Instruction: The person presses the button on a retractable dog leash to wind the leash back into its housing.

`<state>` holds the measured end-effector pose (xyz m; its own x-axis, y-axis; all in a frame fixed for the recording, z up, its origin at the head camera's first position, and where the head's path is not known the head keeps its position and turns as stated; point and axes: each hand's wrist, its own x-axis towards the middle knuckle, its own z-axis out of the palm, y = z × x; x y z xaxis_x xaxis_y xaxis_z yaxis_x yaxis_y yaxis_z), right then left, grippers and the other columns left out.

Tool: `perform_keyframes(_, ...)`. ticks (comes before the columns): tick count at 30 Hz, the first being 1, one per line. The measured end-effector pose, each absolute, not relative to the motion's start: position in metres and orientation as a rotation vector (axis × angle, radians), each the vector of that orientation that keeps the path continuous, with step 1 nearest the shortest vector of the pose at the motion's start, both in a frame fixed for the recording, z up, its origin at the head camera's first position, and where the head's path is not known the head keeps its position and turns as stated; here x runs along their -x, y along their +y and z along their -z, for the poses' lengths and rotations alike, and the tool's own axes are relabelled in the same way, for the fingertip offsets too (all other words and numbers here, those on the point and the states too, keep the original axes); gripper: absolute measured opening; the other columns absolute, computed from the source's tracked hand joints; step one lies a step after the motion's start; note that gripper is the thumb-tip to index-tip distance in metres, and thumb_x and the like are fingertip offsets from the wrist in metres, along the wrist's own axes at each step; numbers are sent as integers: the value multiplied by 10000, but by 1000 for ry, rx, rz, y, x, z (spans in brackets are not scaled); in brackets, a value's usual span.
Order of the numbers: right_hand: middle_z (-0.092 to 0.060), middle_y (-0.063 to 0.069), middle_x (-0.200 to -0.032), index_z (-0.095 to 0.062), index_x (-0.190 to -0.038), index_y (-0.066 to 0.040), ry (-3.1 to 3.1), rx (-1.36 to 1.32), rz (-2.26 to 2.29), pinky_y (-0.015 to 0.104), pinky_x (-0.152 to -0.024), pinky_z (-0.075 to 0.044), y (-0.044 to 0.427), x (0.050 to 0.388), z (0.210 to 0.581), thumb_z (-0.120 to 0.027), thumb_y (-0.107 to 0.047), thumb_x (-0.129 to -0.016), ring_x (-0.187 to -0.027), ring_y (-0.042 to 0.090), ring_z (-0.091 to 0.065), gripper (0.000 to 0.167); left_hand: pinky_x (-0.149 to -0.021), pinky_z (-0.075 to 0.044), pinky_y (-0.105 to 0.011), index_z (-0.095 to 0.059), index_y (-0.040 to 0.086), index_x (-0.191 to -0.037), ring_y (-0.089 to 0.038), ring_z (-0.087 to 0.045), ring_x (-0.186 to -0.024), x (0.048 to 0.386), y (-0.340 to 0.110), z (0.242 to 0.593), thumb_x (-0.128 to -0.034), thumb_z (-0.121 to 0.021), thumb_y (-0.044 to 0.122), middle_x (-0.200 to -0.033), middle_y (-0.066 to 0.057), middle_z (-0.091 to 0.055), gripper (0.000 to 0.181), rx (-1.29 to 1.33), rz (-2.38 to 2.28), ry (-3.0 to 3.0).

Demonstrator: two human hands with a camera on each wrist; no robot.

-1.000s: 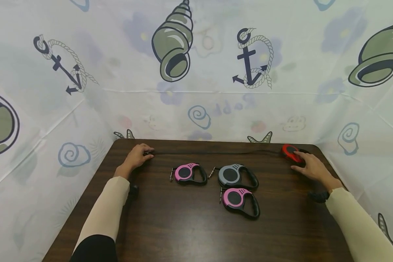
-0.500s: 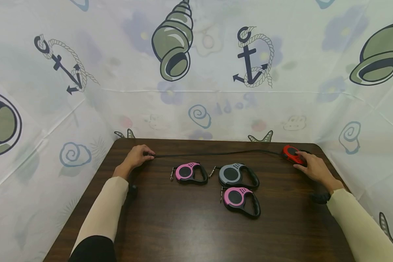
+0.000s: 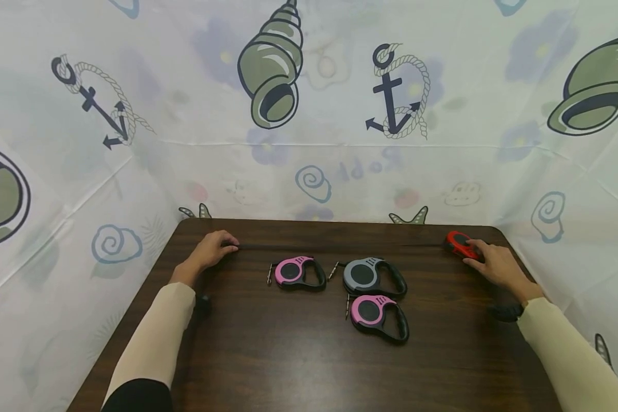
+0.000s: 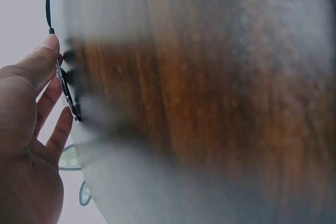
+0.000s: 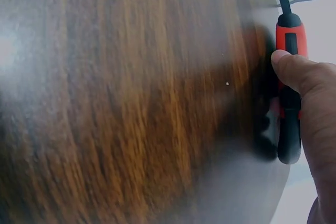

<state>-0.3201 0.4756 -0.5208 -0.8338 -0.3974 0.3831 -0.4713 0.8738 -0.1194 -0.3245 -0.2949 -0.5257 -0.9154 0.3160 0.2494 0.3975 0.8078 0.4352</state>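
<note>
My right hand grips a red and black retractable leash near the far right corner of the table. In the right wrist view the thumb lies over the red case, and the black cord leaves its top. The cord stretches left along the back of the table to my left hand. My left hand pinches the cord's end by the metal clip, as the left wrist view shows. Part of the clip is behind the fingers.
On the brown table lie a pink leash, a grey leash and a second pink leash, the last two touching or nearly so. A patterned white cloth hangs behind and beside the table.
My left hand has shifted slightly left and toward me. The cord, bowed upward half a second ago, now runs nearly straight. The red leash has moved only slightly right.
</note>
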Motion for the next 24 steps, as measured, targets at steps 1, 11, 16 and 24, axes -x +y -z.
perform_keyframes(1,-692,126,-766,-636,-1286,89,-2686,-649,-289,505,-625,-497,476,321,520,-884,-168,-859,-590,213,-576,557,-1005,-483,-630,-765,-21,-1044,-465,-660,-1128,325,-296,526,-969,-752,46,-1120,-231,-734,102,560,742,-2827)
perform_keyframes(11,-684,191,-836,-594,-1336,80,-2764,-635,-361,545,-683,-482,480,323,515,-793,-183,-955,-675,280,-597,504,-939,-530,-580,-764,2,-1045,-388,-714,-1022,321,-300,523,-965,-761,45,-1048,-173,-767,92,593,779,-2788)
perform_keyframes(16,-676,350,-1056,-551,-1416,62,-2850,-535,-507,536,-685,-490,480,323,512,-706,-231,-1035,-785,348,-622,505,-891,-555,-553,-760,-20,-1038,-366,-738,-967,317,-300,516,-947,-771,14,-1012,-168,-777,98,653,769,-2731)
perform_keyframes(24,-654,256,-1005,-575,-1420,46,-2831,-448,-709,342,-548,-354,479,319,506,-678,-263,-1058,-583,176,-418,487,-804,-586,-494,-764,-38,-1065,-305,-738,-883,309,-301,504,-951,-763,5,-1031,-187,-782,122,666,699,-2782)
